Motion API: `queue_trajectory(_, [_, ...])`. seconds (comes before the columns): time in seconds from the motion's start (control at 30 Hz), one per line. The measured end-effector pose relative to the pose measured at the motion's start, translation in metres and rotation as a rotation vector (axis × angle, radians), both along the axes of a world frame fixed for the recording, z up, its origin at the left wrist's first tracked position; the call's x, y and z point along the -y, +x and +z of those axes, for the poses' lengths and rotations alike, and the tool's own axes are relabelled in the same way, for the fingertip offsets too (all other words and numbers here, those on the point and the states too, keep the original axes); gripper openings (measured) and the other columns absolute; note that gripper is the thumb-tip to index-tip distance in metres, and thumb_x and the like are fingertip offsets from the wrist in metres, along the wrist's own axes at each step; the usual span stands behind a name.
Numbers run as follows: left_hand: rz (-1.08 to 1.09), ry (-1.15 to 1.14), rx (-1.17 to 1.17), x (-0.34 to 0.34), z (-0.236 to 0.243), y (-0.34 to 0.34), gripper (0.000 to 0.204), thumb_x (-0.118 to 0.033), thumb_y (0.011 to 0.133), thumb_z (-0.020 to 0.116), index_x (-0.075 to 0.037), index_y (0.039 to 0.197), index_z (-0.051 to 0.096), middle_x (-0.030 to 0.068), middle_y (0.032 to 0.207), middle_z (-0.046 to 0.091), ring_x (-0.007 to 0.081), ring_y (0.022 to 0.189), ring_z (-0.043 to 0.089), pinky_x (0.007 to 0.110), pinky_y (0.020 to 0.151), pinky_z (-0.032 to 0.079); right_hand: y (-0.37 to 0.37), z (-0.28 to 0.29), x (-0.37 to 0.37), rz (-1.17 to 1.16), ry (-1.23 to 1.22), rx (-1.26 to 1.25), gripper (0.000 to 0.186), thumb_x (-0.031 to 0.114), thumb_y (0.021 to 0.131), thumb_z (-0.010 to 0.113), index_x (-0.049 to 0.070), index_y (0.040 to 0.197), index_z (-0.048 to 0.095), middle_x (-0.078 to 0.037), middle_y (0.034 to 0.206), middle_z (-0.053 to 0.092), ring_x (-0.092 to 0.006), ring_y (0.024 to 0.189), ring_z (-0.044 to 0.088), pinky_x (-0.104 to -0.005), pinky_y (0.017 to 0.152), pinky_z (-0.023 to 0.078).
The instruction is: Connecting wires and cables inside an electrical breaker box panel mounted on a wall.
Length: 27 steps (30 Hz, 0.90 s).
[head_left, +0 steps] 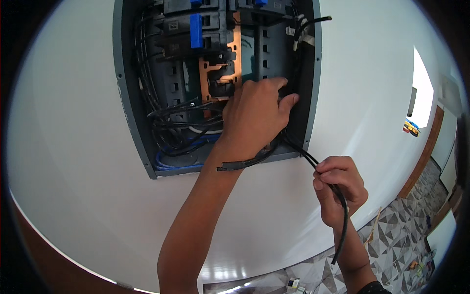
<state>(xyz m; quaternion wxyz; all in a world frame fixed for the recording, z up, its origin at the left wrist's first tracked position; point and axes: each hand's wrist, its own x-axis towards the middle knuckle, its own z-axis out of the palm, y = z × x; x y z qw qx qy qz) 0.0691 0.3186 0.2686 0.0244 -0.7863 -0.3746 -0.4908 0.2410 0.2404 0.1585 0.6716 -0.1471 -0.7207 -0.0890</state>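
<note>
A grey metal electrical panel box (316,98) is set in a white wall in front of me. My left hand (259,108) reaches into its lower middle, thumb and index finger spread apart; the other fingertips are hidden behind the hand. Outside the box's lower right corner, my right hand (342,188) pinches a pair of black wires (306,156) coming out of the box. One loose end hangs down past the palm. More black wire ends (235,165) cross over my left wrist and point left.
Black breakers (188,29) with blue levers (196,30) sit above copper busbars (237,49). Bundled black wires (161,122) and blue wires (181,167) fill the lower left. Another black wire end (320,19) juts past the upper right edge. Patterned floor tiles (391,235) lie lower right.
</note>
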Motion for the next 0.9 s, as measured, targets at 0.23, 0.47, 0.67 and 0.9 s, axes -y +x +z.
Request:
queue_trajectory(0.23, [-0.148, 0.016, 0.185, -0.004, 0.001, 0.006, 0.030, -0.016, 0.094, 0.070, 0.003, 0.117, 0.070, 0.0207, 0.081, 0.074, 0.0196, 0.058, 0.071, 0.032, 0.057, 0.053, -0.008, 0.020, -0.009, -0.113, -0.001, 0.195, 0.030, -0.014, 0.073, 0.072, -0.001, 0.100, 0.066, -0.017, 0.103, 0.070, -0.0268, 0.087, 0.070, -0.0314, 0.074, 0.057])
queue_trajectory(0.47, [-0.124, 0.063, 0.141, -0.012, 0.027, 0.018, 0.022, -0.016, 0.093, 0.067, 0.004, 0.102, 0.072, 0.0205, 0.084, 0.075, 0.0233, 0.061, 0.073, 0.034, 0.058, 0.055, -0.018, 0.030, -0.016, -0.107, 0.036, 0.199, 0.031, -0.015, 0.068, 0.072, 0.000, 0.094, 0.068, -0.014, 0.099, 0.069, -0.0258, 0.084, 0.068, -0.0320, 0.069, 0.056])
queue_trajectory(0.67, [-0.168, -0.012, 0.229, -0.010, 0.032, 0.021, 0.028, -0.026, 0.094, 0.063, 0.001, 0.092, 0.072, 0.0235, 0.068, 0.067, 0.0405, 0.066, 0.070, 0.047, 0.063, 0.055, -0.025, 0.037, -0.021, -0.141, 0.117, 0.355, 0.033, -0.012, 0.063, 0.075, 0.003, 0.092, 0.069, -0.010, 0.095, 0.069, -0.0245, 0.077, 0.064, -0.0317, 0.064, 0.053])
queue_trajectory(0.9, [-0.019, 0.016, 0.184, -0.009, 0.037, 0.018, 0.030, -0.024, 0.095, 0.065, 0.001, 0.079, 0.069, 0.0201, 0.069, 0.069, 0.0392, 0.066, 0.070, 0.044, 0.069, 0.053, -0.027, 0.033, -0.027, -0.116, 0.155, 0.352, 0.033, -0.009, 0.058, 0.074, 0.004, 0.089, 0.072, -0.008, 0.092, 0.071, -0.0238, 0.078, 0.066, -0.0324, 0.062, 0.053])
